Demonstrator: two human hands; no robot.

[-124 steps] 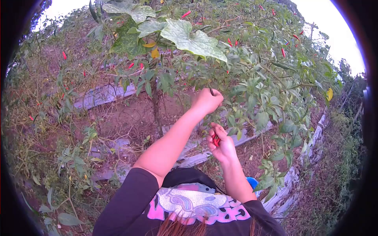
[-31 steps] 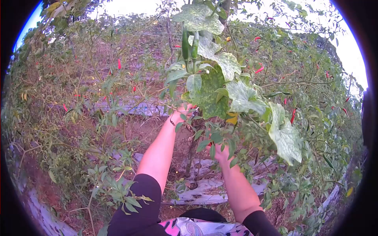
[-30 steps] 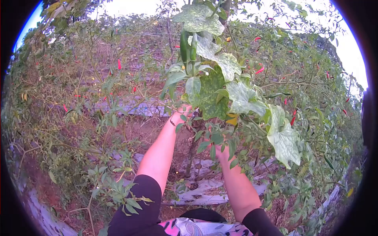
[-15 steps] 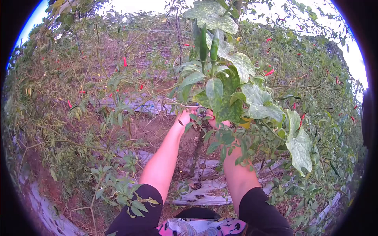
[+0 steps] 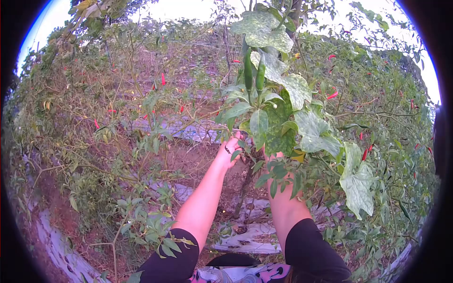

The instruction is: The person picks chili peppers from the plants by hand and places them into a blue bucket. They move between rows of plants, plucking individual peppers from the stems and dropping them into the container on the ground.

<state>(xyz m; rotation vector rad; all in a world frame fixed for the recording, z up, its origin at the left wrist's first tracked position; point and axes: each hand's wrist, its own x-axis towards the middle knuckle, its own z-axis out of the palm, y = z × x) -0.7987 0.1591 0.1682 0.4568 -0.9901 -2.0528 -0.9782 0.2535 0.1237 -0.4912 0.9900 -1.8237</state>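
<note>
My left hand (image 5: pixel 229 149) is raised into a chili plant (image 5: pixel 264 122), its fingers curled on a thin twig just under a cluster of leaves. My right hand (image 5: pixel 277 157) is raised beside it, a little to the right. Leaves cover almost all of it, so its fingers and anything in them are hidden. Two green chilies (image 5: pixel 253 71) stand upright above both hands. Red chilies hang to the right: one (image 5: pixel 332 95) higher up, another (image 5: pixel 364 154) lower.
Large mottled vine leaves (image 5: pixel 356 181) hang at the right. More chili bushes with red chilies (image 5: pixel 163 79) fill the left and background. Pale plastic mulch (image 5: pixel 245 238) covers the soil below, with bare reddish earth (image 5: pixel 47 212) at the left.
Both hands have risen and come closer together inside the foliage. The right hand has gone further behind the leaves. The view has tilted slightly, so the plant sits lower and to the right.
</note>
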